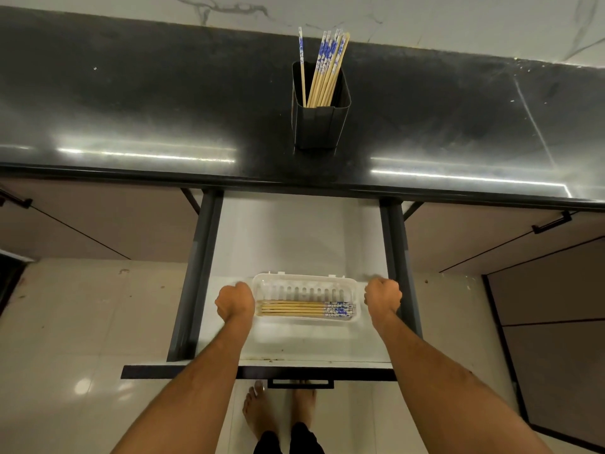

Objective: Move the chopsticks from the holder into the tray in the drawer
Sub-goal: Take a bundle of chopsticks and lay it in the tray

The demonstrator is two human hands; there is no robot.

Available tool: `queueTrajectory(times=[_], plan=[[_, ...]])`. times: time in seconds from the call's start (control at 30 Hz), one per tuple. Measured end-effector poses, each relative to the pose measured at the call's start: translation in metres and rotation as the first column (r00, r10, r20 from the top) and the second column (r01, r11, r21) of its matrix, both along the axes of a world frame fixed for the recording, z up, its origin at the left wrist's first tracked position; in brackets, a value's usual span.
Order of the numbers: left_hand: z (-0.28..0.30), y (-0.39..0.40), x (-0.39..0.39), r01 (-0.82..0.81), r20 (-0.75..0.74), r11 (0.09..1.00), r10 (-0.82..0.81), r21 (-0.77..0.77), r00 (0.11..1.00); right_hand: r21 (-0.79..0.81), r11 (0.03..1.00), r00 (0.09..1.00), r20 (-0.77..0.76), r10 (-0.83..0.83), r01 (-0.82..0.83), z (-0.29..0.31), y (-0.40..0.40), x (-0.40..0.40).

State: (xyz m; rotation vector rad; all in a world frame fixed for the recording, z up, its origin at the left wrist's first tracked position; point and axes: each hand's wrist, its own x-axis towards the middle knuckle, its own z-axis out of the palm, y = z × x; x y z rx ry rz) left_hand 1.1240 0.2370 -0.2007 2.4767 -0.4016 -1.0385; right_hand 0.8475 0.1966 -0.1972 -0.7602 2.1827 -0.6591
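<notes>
A black square holder (319,126) stands on the dark countertop with several bamboo chopsticks (325,72) upright in it, their blue-and-white ends on top. Below, the drawer (294,244) is pulled out. A clear white tray (304,288) lies near its front, and several chopsticks (304,309) lie flat along the tray's near side. My left hand (235,302) is curled against the tray's left end. My right hand (383,295) is curled against its right end. The fingers of both hands are hidden under the knuckles.
The countertop (147,109) runs the full width, with a marble wall behind. Dark drawer rails (196,273) flank the drawer, and its front panel with a handle (301,383) is nearest me. Cabinet doors sit on both sides. My bare feet (278,407) stand on the tiled floor.
</notes>
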Motion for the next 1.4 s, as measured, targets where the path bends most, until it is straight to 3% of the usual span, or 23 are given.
queueTrajectory(times=[0.07,0.17,0.63,1.4], plan=[[-0.002,0.001,0.0,0.037,-0.034,0.997,-0.035,0.063,0.999,0.108,0.994,0.997,0.062,-0.036,0.029,-0.003,0.003,0.003],[-0.004,0.0,-0.006,-0.01,-0.071,1.0,0.01,0.013,0.997,0.189,0.982,0.994,0.102,-0.031,0.011,-0.003,0.008,0.012],[0.0,0.005,-0.015,0.125,-0.03,0.992,-0.125,-0.006,0.992,0.227,0.969,0.988,-0.098,0.123,-0.098,0.001,0.013,0.027],[-0.003,0.003,-0.01,0.157,-0.01,0.988,-0.157,0.002,0.988,0.272,0.946,0.967,-0.129,0.218,-0.177,0.007,0.012,0.032]])
